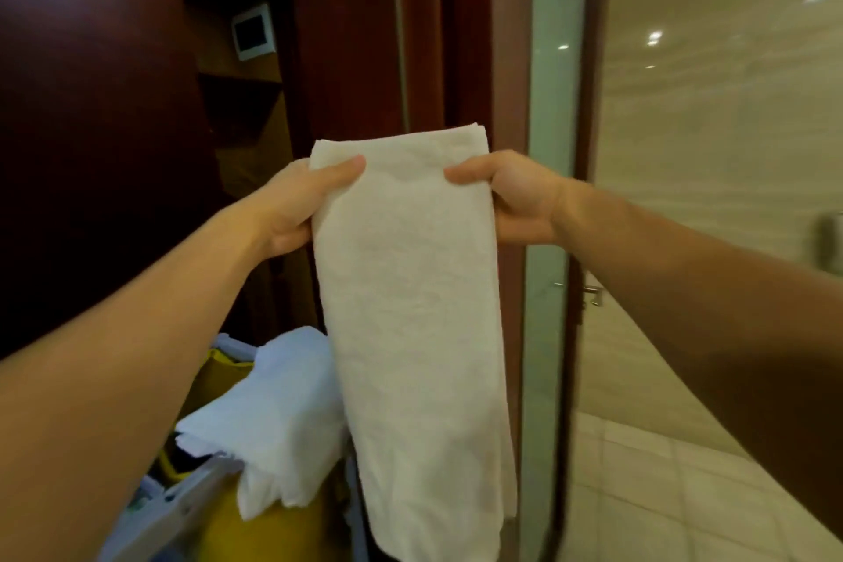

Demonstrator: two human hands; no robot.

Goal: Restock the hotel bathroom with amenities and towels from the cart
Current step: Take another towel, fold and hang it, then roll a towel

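Note:
A folded white towel (410,310) hangs lengthwise in front of me at chest height. My left hand (296,205) grips its upper left edge, thumb on the front. My right hand (515,201) grips the upper right edge the same way. The towel's lower end dangles over the cart (182,502) at the bottom left, where more white linen (273,424) lies piled on a yellow bag.
A dark wooden door frame (346,59) stands straight ahead. To its right is a frosted glass door (552,151) with a metal handle (593,292). Beyond it lie beige bathroom wall tiles (711,128) and a light tiled floor (661,493). A white wall panel (253,32) hangs at the left.

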